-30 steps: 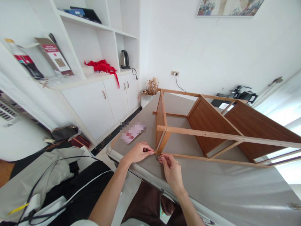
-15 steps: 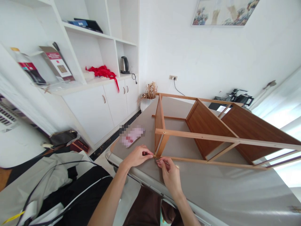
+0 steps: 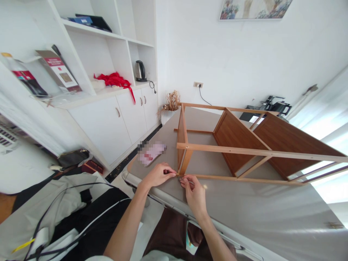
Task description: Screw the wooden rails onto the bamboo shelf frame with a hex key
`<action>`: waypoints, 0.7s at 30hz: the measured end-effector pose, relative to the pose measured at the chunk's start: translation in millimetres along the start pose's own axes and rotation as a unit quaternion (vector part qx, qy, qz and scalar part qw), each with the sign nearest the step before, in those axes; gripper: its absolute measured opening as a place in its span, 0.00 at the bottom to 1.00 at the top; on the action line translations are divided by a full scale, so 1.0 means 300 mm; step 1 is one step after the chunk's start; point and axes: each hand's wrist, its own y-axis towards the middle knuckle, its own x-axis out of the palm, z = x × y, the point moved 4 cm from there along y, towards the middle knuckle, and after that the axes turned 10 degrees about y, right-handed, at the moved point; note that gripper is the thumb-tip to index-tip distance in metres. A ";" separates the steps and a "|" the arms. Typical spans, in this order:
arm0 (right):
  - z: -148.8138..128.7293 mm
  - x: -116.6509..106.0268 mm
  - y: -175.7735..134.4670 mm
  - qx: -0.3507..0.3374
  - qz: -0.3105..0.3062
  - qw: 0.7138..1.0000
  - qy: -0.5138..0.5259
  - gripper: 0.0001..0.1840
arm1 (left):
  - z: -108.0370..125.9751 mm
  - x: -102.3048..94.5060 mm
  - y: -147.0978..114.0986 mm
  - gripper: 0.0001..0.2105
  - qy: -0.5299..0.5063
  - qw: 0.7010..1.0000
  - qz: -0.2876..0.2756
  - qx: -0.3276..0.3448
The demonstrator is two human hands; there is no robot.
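Observation:
A brown wooden shelf rack [image 3: 231, 149] lies on its side on the grey table [image 3: 258, 214], its boards standing on edge. My left hand [image 3: 159, 175] is closed in a pinch at the rack's near lower left corner. Whatever its fingertips hold there is too small to name. Just right of that corner, my right hand [image 3: 195, 194] has thumb and finger pressed together on a small thin piece, partly hidden by the fingers. Both hands are close together by the end of the lowest rail, near the table's front edge.
A pink phone-like item [image 3: 152, 154], partly pixelated, lies left of the rack. A potted dry plant [image 3: 172, 101] stands behind the table. At left are a white cabinet [image 3: 100, 119] and a heap of clothes and cables [image 3: 62, 206]. A black kettle [image 3: 281, 107] is at back right.
The view has shifted slightly, so the room sits a little higher and further left. Both hands stay at the same corner, and the right fingers have moved slightly against it.

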 end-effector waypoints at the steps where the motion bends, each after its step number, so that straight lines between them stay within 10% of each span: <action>1: -0.007 0.002 -0.002 -0.008 0.005 1.000 -0.019 0.14 | 0.001 0.000 0.000 0.11 -0.001 1.000 -0.001 0.000; 5: -0.061 0.036 -0.011 -0.112 -0.027 0.975 -0.191 0.12 | 0.010 -0.005 -0.001 0.11 -0.005 1.000 -0.006 -0.002; 12: -0.128 0.136 -0.028 -0.324 -0.154 0.822 -0.442 0.17 | 0.003 -0.009 0.004 0.09 -0.015 1.000 -0.004 0.003; 21: -0.097 0.177 -0.001 -0.339 -0.204 0.767 -0.506 0.06 | -0.004 -0.006 0.008 0.09 -0.018 1.000 -0.013 -0.002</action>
